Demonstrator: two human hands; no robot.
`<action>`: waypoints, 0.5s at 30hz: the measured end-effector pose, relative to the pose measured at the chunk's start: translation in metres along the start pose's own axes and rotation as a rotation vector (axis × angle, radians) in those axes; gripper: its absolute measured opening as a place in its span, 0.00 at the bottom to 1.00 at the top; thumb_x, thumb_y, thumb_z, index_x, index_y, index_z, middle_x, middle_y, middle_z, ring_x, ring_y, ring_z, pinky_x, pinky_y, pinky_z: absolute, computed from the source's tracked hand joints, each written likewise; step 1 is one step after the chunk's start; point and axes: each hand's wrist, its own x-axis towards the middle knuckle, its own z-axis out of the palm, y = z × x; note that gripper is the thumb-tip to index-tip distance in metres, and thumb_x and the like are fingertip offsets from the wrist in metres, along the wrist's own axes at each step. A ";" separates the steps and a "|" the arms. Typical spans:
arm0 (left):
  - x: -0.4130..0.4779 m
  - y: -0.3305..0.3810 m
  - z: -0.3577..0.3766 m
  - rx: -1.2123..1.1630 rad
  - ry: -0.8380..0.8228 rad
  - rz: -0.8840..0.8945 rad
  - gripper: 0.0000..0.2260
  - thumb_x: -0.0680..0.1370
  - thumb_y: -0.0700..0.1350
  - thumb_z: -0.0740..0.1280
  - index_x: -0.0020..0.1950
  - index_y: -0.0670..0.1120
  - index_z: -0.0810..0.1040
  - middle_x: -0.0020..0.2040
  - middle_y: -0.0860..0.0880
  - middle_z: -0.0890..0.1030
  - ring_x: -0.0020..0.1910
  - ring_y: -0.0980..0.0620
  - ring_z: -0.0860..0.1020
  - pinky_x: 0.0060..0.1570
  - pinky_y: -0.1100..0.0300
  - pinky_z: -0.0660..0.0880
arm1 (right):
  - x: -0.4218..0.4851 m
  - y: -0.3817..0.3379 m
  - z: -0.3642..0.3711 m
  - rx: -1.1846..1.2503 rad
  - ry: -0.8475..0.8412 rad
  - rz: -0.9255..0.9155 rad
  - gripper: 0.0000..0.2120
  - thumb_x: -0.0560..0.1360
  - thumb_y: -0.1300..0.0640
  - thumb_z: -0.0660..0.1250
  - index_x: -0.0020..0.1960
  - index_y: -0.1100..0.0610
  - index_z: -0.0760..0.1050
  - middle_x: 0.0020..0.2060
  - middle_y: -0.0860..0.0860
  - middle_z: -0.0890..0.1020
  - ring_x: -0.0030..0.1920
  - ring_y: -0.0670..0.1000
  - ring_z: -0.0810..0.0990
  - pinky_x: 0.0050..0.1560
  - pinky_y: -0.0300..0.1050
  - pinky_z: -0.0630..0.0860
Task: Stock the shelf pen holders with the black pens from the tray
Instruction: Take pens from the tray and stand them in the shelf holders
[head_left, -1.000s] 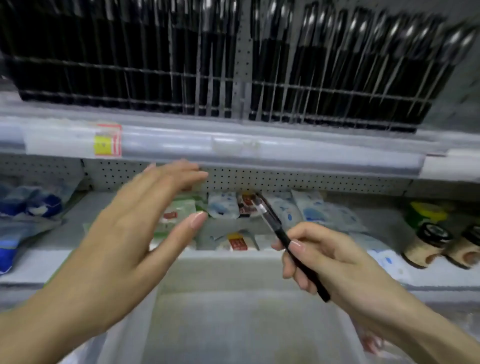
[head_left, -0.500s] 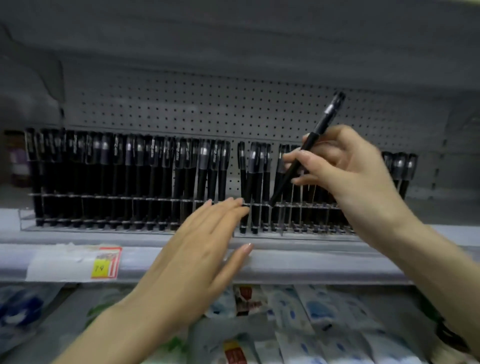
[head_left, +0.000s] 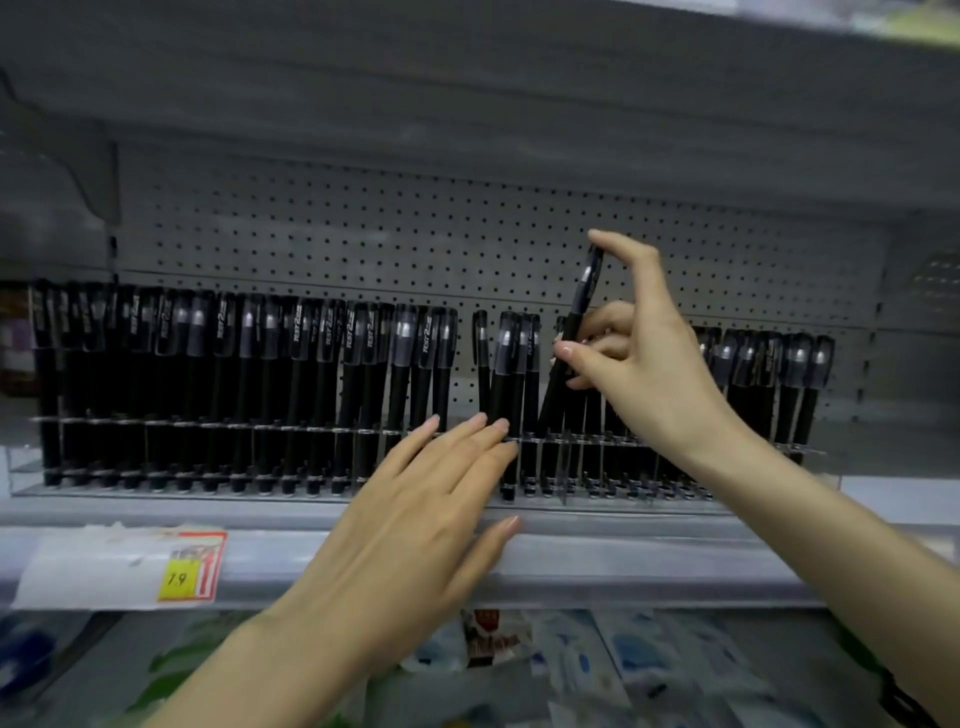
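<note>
Pen (head_left: 582, 306) in the right hand (head_left: 649, 364), pinched at mid-barrel with the forefinger on its cap, leans over a gap in the holder (head_left: 311, 423) on the shelf (head_left: 597, 566), right of centre. It looks light, stiff and smooth, so a mid-barrel pinch should steer the tip best. The left hand (head_left: 415, 525) is spread and holds nothing, its fingertips (head_left: 496, 426) at the holder's front rail.
</note>
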 end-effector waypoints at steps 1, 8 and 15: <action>0.001 0.000 0.000 0.010 -0.002 0.001 0.22 0.81 0.57 0.53 0.70 0.48 0.71 0.71 0.51 0.71 0.71 0.55 0.67 0.71 0.57 0.55 | 0.001 0.001 0.001 -0.022 -0.004 -0.006 0.35 0.74 0.61 0.70 0.71 0.40 0.56 0.42 0.49 0.78 0.39 0.46 0.82 0.49 0.50 0.81; 0.003 -0.005 0.005 0.040 -0.026 -0.010 0.22 0.81 0.58 0.53 0.70 0.48 0.70 0.71 0.51 0.71 0.72 0.54 0.66 0.70 0.55 0.55 | 0.002 0.006 0.006 -0.159 -0.057 -0.021 0.21 0.74 0.56 0.71 0.62 0.43 0.68 0.38 0.46 0.79 0.37 0.42 0.79 0.44 0.38 0.76; 0.004 -0.005 0.008 0.047 -0.011 -0.002 0.23 0.81 0.58 0.52 0.70 0.47 0.70 0.71 0.50 0.71 0.72 0.53 0.66 0.69 0.54 0.56 | 0.001 0.006 0.006 -0.281 -0.082 -0.040 0.20 0.73 0.51 0.72 0.63 0.45 0.71 0.33 0.46 0.78 0.35 0.42 0.76 0.43 0.42 0.75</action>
